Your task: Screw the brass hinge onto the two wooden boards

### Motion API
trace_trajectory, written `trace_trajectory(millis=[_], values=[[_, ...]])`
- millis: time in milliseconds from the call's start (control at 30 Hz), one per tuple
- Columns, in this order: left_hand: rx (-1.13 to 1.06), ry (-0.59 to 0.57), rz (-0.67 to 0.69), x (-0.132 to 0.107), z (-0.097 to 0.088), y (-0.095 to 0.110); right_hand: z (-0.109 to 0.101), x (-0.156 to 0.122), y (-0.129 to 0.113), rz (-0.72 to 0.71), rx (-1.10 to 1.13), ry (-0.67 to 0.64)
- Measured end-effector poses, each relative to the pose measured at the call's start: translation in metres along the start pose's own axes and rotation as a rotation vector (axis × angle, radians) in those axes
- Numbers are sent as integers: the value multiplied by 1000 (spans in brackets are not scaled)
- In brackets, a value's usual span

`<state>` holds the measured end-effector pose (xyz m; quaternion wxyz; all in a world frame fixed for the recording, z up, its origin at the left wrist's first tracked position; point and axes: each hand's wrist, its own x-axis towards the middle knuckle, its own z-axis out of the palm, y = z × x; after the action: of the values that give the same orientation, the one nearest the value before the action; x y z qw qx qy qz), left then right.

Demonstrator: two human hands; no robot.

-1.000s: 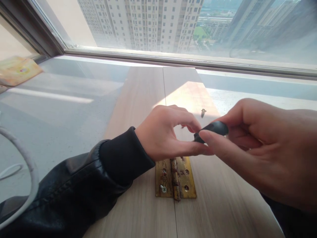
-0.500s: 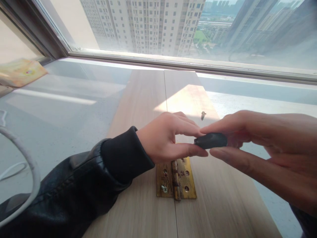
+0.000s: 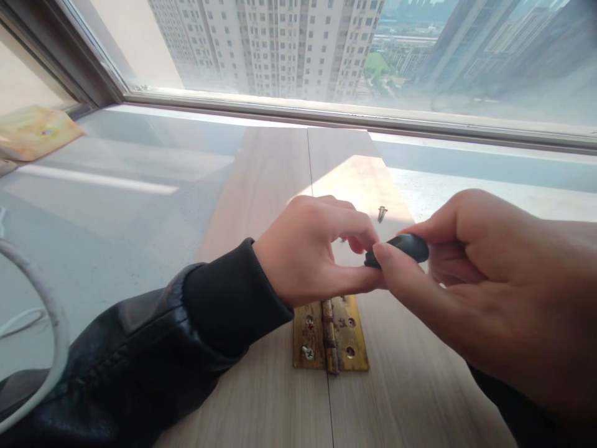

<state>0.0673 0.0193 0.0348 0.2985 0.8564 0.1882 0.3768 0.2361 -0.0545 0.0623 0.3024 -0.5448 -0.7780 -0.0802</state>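
Observation:
A short black handle (image 3: 407,246), shaped like a screwdriver's, is held above the boards between my two hands; no shaft can be made out. My right hand (image 3: 494,274) grips it, thumb along the near side and fingers behind. With thumb and forefinger, my left hand (image 3: 312,249) pinches its left end, the other fingers curled. Below, a worn brass hinge (image 3: 347,361) lies across the seam of two boards, its upper part hidden by my left hand. A screw (image 3: 308,353) sits at an angle in its lower left hole; the lower right hole shows no screw.
Loose screws (image 3: 382,214) lie together on the right-hand wooden board (image 3: 338,143). The left-hand board (image 3: 273,149) runs beside it toward the window frame (image 3: 261,109). A white cable (image 3: 60,330) loops at the left edge. A yellowish packet (image 3: 40,134) rests in the far left corner.
My right hand has rolled over the handle, its thumb now pressing the left part. The handle's right end has tilted up. My left fingers have curled a little more.

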Motion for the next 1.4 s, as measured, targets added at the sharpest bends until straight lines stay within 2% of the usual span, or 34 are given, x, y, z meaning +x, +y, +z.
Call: trace_trajectory(millis=[100, 333, 400, 500, 600, 767, 900, 1033, 1133, 1200, 1267, 1400], values=[[22, -8, 10, -1, 1, 2, -2, 1, 2, -58, -141, 20], [-117, -88, 141, 1, -2, -9, -12, 3, 21, 21, 319, -258], [-151, -132, 180, 1, -3, -11, -14, 3, 22, 14, 285, -240], [-160, -158, 177, 2, -3, -9, -13, 4, 17, -55, 119, -162], [-106, -80, 138, 1, -1, -7, -9, 5, 8, -94, -4, -88], [17, 56, 54, -2, 3, -2, -1, 3, -3, -5, -197, 48], [33, 44, 52, -4, 4, 1, 1, 3, -5, 0, -218, 99], [34, -15, 65, -3, 1, 0, -7, 4, 3, 5, -72, 12], [-14, -106, 47, -2, -2, -2, -16, 5, 15, 45, 202, -196], [-43, -169, 47, 0, -5, -4, -21, 6, 22, 12, 351, -334], [-53, -213, 60, 1, -7, -5, -23, 6, 26, -14, 373, -389], [-85, -259, 77, 3, -11, -5, -20, 3, 26, -28, 243, -356]])
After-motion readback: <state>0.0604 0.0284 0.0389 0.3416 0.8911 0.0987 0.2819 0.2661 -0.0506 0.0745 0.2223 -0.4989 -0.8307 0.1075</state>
